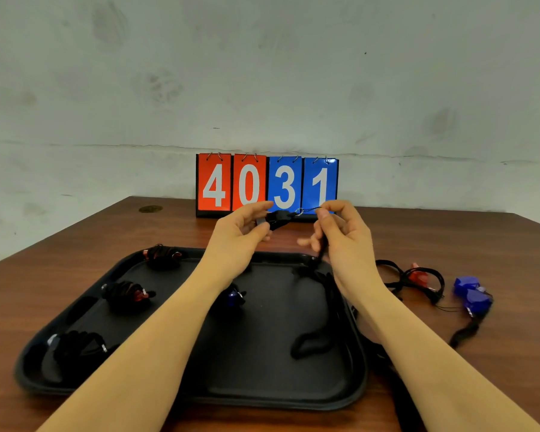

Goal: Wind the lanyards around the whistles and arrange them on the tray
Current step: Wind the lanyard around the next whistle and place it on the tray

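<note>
My left hand (pixel 245 227) pinches a black whistle (pixel 279 217) above the far edge of the black tray (pixel 262 391). My right hand (pixel 340 232) pinches its black lanyard (pixel 323 249) close to the key ring; the cord hangs down onto the tray and loops there. Several wound whistles lie on the tray: one at the far left corner (pixel 162 255), one at mid left (pixel 128 293), one at the near left (pixel 75 346), and a blue one (pixel 233 296) partly hidden by my left forearm.
On the brown table right of the tray lie a red whistle (pixel 418 275) and two blue whistles (pixel 473 293) with loose black lanyards. A flip scoreboard (pixel 267 185) reading 4031 stands at the back against the wall.
</note>
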